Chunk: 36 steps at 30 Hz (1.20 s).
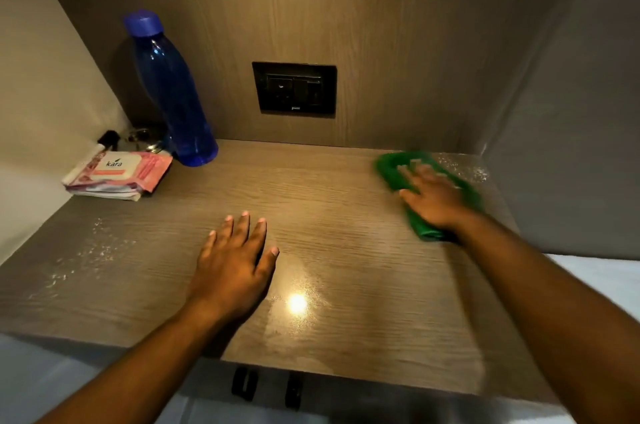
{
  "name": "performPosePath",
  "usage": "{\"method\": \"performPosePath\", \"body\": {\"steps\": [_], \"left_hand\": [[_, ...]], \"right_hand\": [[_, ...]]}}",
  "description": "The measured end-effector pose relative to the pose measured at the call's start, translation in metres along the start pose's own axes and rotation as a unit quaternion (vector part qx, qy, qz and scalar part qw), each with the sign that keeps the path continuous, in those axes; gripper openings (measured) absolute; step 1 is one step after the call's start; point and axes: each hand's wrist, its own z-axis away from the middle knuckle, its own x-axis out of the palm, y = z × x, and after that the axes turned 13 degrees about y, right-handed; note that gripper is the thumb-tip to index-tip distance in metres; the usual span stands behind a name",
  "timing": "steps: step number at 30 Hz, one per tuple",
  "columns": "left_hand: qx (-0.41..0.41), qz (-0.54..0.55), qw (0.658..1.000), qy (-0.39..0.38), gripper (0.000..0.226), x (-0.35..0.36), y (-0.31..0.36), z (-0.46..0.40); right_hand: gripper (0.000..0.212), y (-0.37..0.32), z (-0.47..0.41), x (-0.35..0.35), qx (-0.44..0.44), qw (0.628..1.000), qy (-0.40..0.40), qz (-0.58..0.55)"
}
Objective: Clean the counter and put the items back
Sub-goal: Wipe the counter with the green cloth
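In the upper left of the frame my blue bottle (173,91) stands upright with its cap screwed on; the plastic is see-through and deep blue, tall and rounded, and I cannot tell whether there is anything inside. Just beside its base, further left, lies a flat pink wipes pack (119,172), soft and crinkled, with its lid flap shut, resting on some folded papers. Behind it in the corner sit small dark and shiny bits I cannot make out.

The counter (329,233) is smooth wood-grain laminate, glossy enough to mirror a lamp, with pale specks at its left and far right edges. My left hand (232,267) lies flat at the middle of it, fingers straight and spread, holding nothing. My right hand (433,202), blurred, presses with straight fingers on the green cloth (391,167), a soft rumpled pad at the right of the frame. A black socket plate (294,89) sits in the back panel.
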Motion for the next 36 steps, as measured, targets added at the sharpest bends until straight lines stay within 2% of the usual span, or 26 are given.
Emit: {"method": "performPosePath", "body": {"steps": [2, 4, 7, 9, 10, 12, 13, 15, 16, 17, 19, 22, 28, 32, 36], "left_hand": [[0.000, 0.002, 1.000, 0.003, 0.072, 0.002, 0.001, 0.000], [-0.004, 0.006, 1.000, 0.006, 0.071, 0.003, -0.001, 0.000], [-0.005, 0.004, 1.000, 0.004, 0.070, 0.002, 0.000, -0.001], [-0.010, 0.007, 1.000, 0.005, 0.071, 0.000, 0.003, 0.001], [-0.011, 0.008, 1.000, 0.004, 0.071, -0.002, 0.003, 0.000], [-0.010, 0.002, 1.000, 0.000, 0.071, -0.002, 0.004, 0.000], [-0.011, -0.002, 1.000, 0.001, 0.071, -0.002, 0.004, 0.000], [-0.011, -0.004, 1.000, 0.006, 0.070, -0.001, 0.005, 0.001], [-0.010, -0.006, 1.000, 0.007, 0.070, 0.000, 0.004, 0.001], [-0.009, -0.006, 1.000, 0.006, 0.070, 0.000, 0.004, 0.001], [-0.009, -0.003, 1.000, 0.009, 0.070, 0.000, 0.003, 0.001], [-0.010, 0.006, 1.000, 0.013, 0.072, 0.001, 0.001, 0.001], [-0.008, 0.002, 1.000, 0.014, 0.071, 0.002, 0.000, 0.000], [-0.011, 0.010, 1.000, 0.010, 0.067, -0.002, 0.002, 0.001], [-0.013, 0.016, 1.000, 0.006, 0.066, -0.006, 0.005, 0.002]], "right_hand": [[0.065, 0.043, -0.005, -0.006, 0.092, 0.995, 0.025, 0.029], [0.068, 0.056, -0.011, 0.000, 0.162, 0.984, 0.054, 0.054], [0.077, 0.020, -0.034, 0.019, 0.328, 0.938, 0.099, 0.053], [0.080, -0.030, -0.058, 0.024, 0.416, 0.906, 0.075, 0.011], [0.079, -0.058, -0.069, 0.025, 0.422, 0.905, 0.054, -0.006], [0.079, -0.108, -0.082, 0.035, 0.368, 0.929, 0.026, 0.004], [0.081, -0.132, -0.084, 0.043, 0.307, 0.951, 0.019, 0.015], [0.084, -0.175, -0.082, 0.057, 0.123, 0.992, 0.000, 0.015], [0.083, -0.193, -0.077, 0.061, 0.024, 1.000, -0.020, 0.000], [0.082, -0.203, -0.071, 0.061, -0.056, 0.998, -0.039, -0.016], [0.080, -0.200, -0.065, 0.057, -0.146, 0.987, -0.054, -0.032], [0.074, -0.143, -0.070, 0.038, -0.181, 0.982, -0.048, -0.038], [0.063, 0.034, -0.043, -0.005, -0.011, 0.999, 0.035, -0.032], [0.072, 0.059, -0.030, -0.005, 0.162, 0.981, 0.104, -0.003], [0.084, 0.050, -0.038, 0.002, 0.346, 0.926, 0.150, -0.025]]}}
